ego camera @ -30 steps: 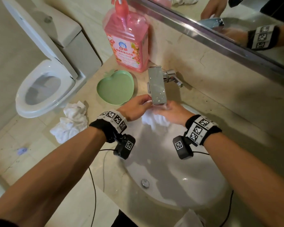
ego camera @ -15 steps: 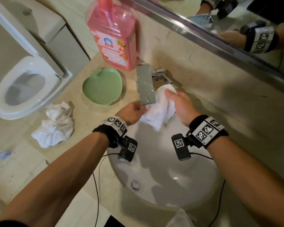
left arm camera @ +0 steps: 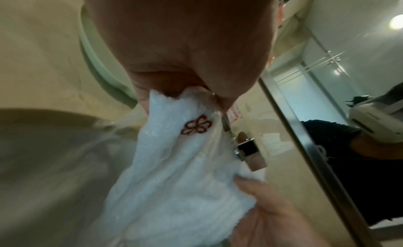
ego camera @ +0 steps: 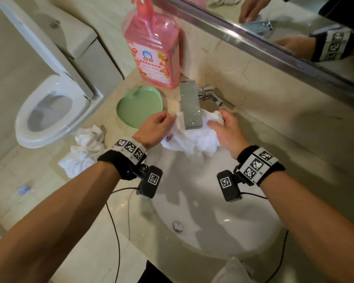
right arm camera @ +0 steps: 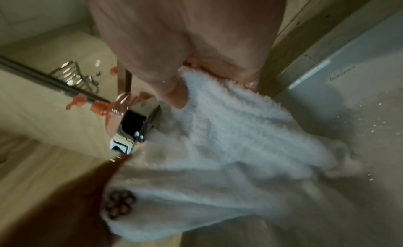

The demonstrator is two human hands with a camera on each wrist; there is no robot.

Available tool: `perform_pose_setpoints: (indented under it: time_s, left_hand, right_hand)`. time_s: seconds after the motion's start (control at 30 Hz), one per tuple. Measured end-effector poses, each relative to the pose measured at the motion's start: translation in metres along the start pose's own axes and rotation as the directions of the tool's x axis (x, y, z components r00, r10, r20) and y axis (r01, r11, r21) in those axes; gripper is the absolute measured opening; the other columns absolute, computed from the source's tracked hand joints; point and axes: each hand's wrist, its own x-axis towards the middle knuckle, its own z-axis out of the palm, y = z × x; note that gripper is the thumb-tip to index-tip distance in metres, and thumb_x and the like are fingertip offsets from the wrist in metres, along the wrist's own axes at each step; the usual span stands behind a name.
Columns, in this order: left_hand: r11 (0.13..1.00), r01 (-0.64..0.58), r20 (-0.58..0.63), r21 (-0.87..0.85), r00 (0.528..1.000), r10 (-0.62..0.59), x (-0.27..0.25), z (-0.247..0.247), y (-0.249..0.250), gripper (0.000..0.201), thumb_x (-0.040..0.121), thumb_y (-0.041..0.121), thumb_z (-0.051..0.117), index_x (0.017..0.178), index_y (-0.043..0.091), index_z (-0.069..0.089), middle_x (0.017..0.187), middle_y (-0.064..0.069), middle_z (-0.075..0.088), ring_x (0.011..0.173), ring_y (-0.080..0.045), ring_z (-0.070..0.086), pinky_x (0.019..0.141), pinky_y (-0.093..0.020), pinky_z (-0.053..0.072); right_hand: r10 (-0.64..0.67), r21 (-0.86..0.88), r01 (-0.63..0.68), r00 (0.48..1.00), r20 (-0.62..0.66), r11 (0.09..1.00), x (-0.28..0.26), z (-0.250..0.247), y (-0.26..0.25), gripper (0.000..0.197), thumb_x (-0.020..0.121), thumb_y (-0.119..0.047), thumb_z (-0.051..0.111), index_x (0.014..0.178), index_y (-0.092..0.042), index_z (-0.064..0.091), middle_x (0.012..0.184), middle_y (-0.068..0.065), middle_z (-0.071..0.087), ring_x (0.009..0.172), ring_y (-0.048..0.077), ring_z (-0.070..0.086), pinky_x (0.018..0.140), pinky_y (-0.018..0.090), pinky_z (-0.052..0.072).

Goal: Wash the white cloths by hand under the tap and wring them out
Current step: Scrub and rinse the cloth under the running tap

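A wet white cloth (ego camera: 192,139) with a small red flower mark (ego camera: 169,138) hangs spread under the chrome tap (ego camera: 191,105), over the white basin (ego camera: 213,211). My left hand (ego camera: 157,127) pinches its left edge; the left wrist view shows the cloth (left arm camera: 174,164) gripped between thumb and fingers. My right hand (ego camera: 225,129) grips the cloth's right end; in the right wrist view the cloth (right arm camera: 229,138) runs out from under the curled fingers. A second crumpled white cloth (ego camera: 84,150) lies on the counter at the left.
A pink soap bottle (ego camera: 153,52) stands behind the tap beside a green apple-shaped dish (ego camera: 139,107). A mirror (ego camera: 294,27) runs along the back wall. A toilet (ego camera: 49,111) stands to the left. Another white cloth (ego camera: 231,270) pokes in at the counter's near edge.
The bunched cloth has been pulled open between both hands. My left hand moved up and left to the cloth's edge; my right hand shifted to its right end.
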Motion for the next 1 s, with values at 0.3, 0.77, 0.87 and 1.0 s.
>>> perform_pose_setpoints:
  time_s: [0.3, 0.77, 0.87, 1.0]
  left_hand:
    - [1.000, -0.026, -0.012, -0.005, 1.000, 0.026, -0.036, -0.034, 0.014, 0.047, 0.098, 0.039, 0.050, 0.081, -0.004, 0.057, 0.068, -0.007, 0.057, 0.063, -0.017, 0.052, 0.065, -0.036, 0.045]
    - [0.978, 0.206, -0.023, -0.001, 0.978, -0.206, -0.033, -0.011, -0.006, 0.038, 0.093, 0.043, 0.055, 0.068, 0.016, 0.063, 0.067, 0.000, 0.061, 0.064, -0.017, 0.057, 0.065, -0.031, 0.049]
    - [0.962, 0.267, 0.034, -0.055, 0.963, -0.266, -0.032, 0.002, -0.002, 0.038, 0.095, 0.039, 0.055, 0.074, 0.009, 0.066, 0.074, -0.009, 0.066, 0.067, -0.022, 0.061, 0.063, -0.031, 0.054]
    - [0.928, 0.338, 0.091, -0.155, 0.941, -0.327, -0.029, 0.028, 0.004, 0.024, 0.097, 0.023, 0.055, 0.076, 0.013, 0.060, 0.067, -0.002, 0.058, 0.051, -0.013, 0.055, 0.046, -0.021, 0.048]
  right_hand:
    - [0.155, -0.377, -0.125, 0.987, 0.050, 0.918, -0.010, -0.005, 0.003, 0.031, 0.096, -0.020, 0.050, 0.127, -0.016, 0.052, 0.118, 0.011, 0.059, 0.107, 0.029, 0.056, 0.089, 0.041, 0.046]
    - [0.108, -0.568, -0.041, 0.991, 0.084, 0.822, -0.016, -0.021, 0.022, 0.019, 0.097, -0.020, 0.059, 0.107, -0.010, 0.072, 0.110, 0.010, 0.072, 0.102, 0.024, 0.064, 0.087, 0.033, 0.049]
    - [0.141, -0.310, -0.114, 0.988, 0.064, 0.944, -0.023, -0.008, 0.012, 0.013, 0.095, -0.019, 0.064, 0.085, -0.023, 0.069, 0.097, 0.012, 0.073, 0.097, 0.032, 0.069, 0.087, 0.054, 0.057]
    - [-0.004, -0.314, 0.021, 0.999, 0.054, 0.949, -0.030, 0.015, 0.005, 0.015, 0.097, -0.020, 0.061, 0.108, -0.017, 0.071, 0.108, 0.007, 0.073, 0.100, 0.028, 0.069, 0.089, 0.050, 0.057]
